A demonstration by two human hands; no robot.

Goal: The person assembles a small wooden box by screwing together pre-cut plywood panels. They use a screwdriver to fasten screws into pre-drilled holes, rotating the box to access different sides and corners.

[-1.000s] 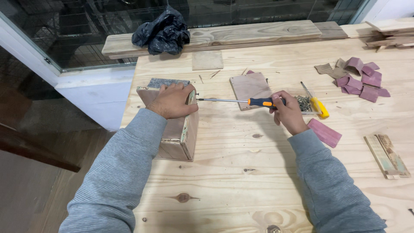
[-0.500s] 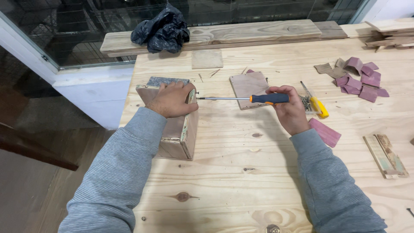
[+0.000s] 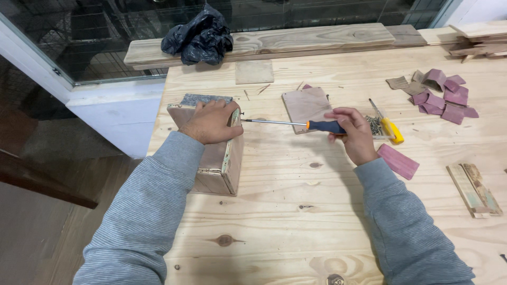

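Note:
A small wooden box stands on the pale wooden workbench, near its left edge. My left hand lies flat on top of the box and presses it down. My right hand grips the dark-and-orange handle of a long screwdriver. The shaft runs level to the left, and its tip meets a screw on the box's upper right side.
A thin square wood panel lies behind the screwdriver. A yellow-handled tool and a pile of screws sit right of my hand. Purple sandpaper pieces lie far right, wood strips at the right edge, a black bag on a plank behind.
My right hand has shifted its grip along the screwdriver handle and turned slightly. The left hand and the box stay put.

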